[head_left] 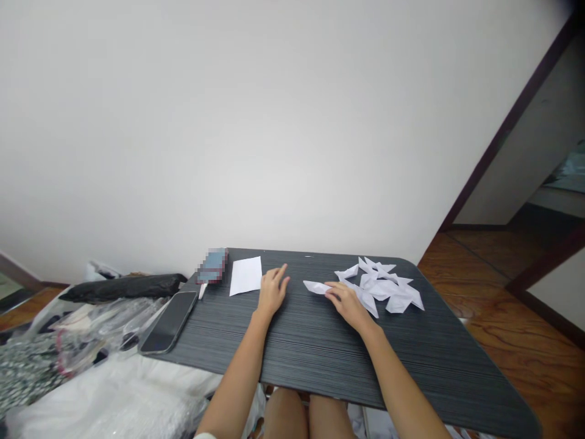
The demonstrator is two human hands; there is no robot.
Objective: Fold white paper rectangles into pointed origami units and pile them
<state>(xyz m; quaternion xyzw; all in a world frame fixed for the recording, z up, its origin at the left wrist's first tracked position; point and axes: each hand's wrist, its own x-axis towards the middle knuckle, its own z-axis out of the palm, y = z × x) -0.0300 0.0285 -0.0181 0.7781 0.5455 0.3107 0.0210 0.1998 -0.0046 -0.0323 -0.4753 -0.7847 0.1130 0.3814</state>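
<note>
My right hand (343,301) pinches a folded white paper piece (315,286) between thumb and fingers, close to the left side of a pile of folded paper pieces (388,286). The pile's pieces have pointed corners and partly overlap. Over the table's middle, my left hand (273,290) has its fingers apart and holds nothing. Just left of it lies a flat white sheet of paper (245,275), near the back edge. My right hand hides part of the piece it grips.
A dark wood-grain table (315,353) stands against a white wall. On its left side lie a phone (169,323), a small white stick-like object (203,291) and a blurred blue box-like item (214,266). Plastic bags (114,323) and a long black bundle (123,286) lie beyond the left edge.
</note>
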